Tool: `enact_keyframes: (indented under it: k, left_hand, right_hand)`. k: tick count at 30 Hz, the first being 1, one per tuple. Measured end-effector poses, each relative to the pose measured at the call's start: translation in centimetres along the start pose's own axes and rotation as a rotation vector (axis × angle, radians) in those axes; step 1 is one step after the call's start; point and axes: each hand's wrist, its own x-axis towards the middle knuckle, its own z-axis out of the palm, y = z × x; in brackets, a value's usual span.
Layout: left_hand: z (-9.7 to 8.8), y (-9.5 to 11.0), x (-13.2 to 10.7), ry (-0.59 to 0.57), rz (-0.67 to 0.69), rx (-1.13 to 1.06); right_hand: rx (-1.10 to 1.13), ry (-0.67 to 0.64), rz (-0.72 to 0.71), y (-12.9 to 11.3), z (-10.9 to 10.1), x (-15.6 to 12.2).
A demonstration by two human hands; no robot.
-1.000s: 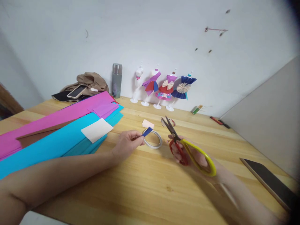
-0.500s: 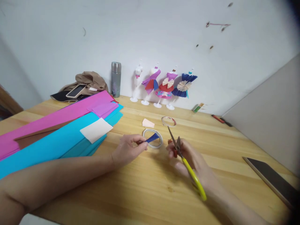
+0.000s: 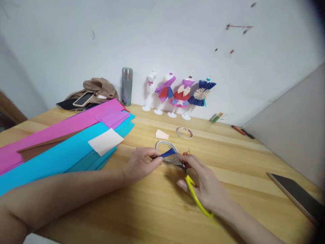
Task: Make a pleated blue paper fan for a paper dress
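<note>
My left hand (image 3: 143, 165) is closed in a pinch on a strip of pleated dark blue paper (image 3: 169, 153). The strip's fanned end points right, above a roll of white tape (image 3: 158, 145) lying on the table. To the right, my right hand (image 3: 205, 181) holds a pair of scissors with a yellow handle (image 3: 196, 200). Their blades point left toward the tape roll and are partly hidden by my fingers. A small orange scrap (image 3: 187, 152) shows just beyond my right fingertips. Behind the roll lie a pale pink paper piece (image 3: 161, 134) and a thinner tape ring (image 3: 185, 137).
Stacked pink paper (image 3: 76, 120) and blue paper (image 3: 58, 152) cover the left side, with a white card (image 3: 106, 141) on top. Against the wall stand a grey flask (image 3: 127, 86) and several small dress forms in paper dresses (image 3: 201, 93). A dark tablet-like slab (image 3: 294, 193) lies at right.
My right hand has lowered and turned the scissors, so the blades now point left toward the tape roll instead of up. My left hand keeps the blue strip, shifted slightly right.
</note>
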Motion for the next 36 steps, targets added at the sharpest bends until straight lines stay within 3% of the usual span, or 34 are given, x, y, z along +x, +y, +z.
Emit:
enact_keyframes:
  k: [23,36]
  left_hand:
    - [0.13,-0.89,-0.31,-0.052,0.18,0.015]
    - [0.04,-0.6,-0.17,-0.08,0.153,0.025]
  right_hand:
    - [-0.01,0.006,0.005,0.05,0.24,-0.23]
    - [0.014,-0.012,0.021,-0.13,0.17,-0.09]
